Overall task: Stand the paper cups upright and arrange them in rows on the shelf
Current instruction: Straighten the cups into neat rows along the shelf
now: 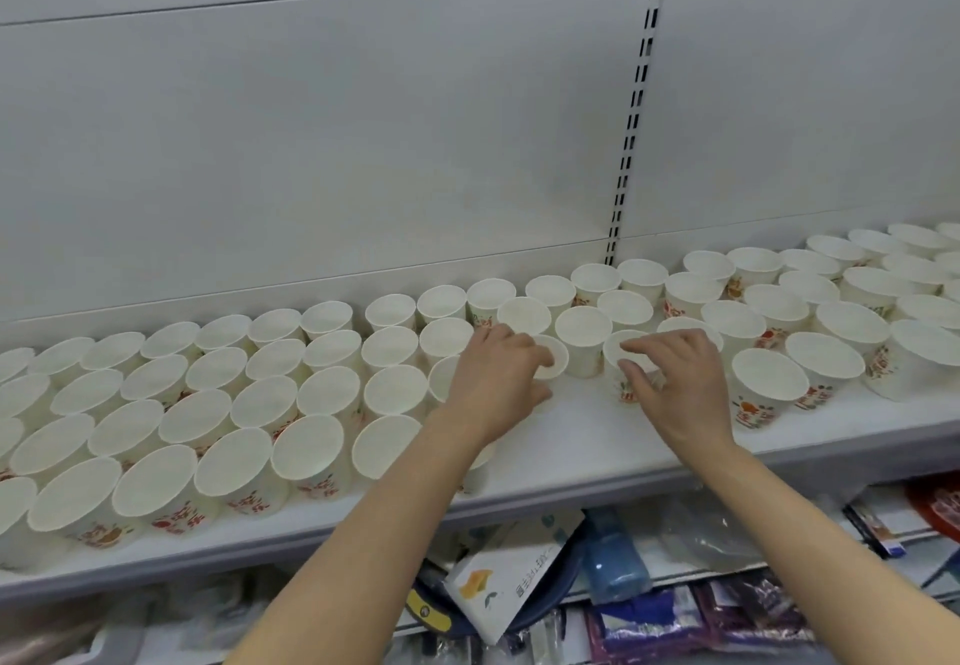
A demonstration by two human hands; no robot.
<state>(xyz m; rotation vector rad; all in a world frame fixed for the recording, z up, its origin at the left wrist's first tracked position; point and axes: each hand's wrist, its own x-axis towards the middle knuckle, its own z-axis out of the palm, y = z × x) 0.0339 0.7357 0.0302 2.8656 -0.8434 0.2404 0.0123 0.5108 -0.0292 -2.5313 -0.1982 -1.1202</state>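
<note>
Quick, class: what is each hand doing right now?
Left hand: fingers curled round an upright paper cup.
Right hand: pinching the rim of another upright cup.

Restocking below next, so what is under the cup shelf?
Under the shelf lie a white box with an orange print, a blue packet and clear plastic bags. The shelf and both forearms cover the rest.
</note>
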